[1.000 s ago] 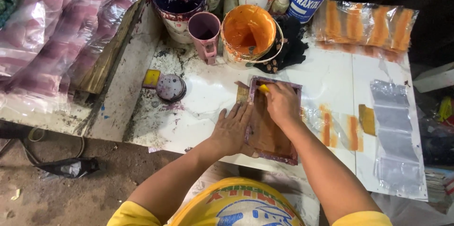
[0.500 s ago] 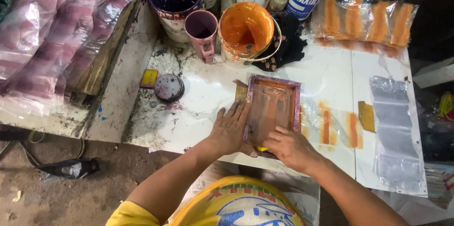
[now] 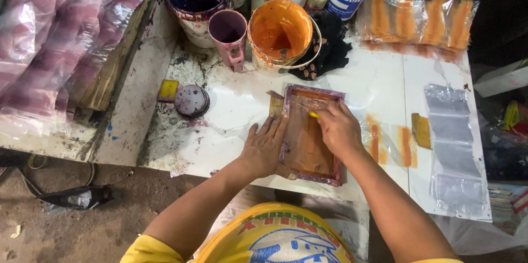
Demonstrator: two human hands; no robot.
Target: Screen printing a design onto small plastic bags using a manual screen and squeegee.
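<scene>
My left hand [image 3: 267, 150] lies flat, fingers spread, pinning the left edge of the purple-framed printing screen [image 3: 304, 150] on the white bench [image 3: 242, 103]. My right hand [image 3: 338, 128] grips a yellow squeegee [image 3: 313, 114] at the screen's far end, near the orange paint bucket [image 3: 280, 34].

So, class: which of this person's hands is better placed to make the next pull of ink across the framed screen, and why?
Probably the right hand: it lies on the mesh of the screen frame gripping a yellow-tipped scraper. The left hand lies flat along the frame's left edge, steadying it.
</scene>
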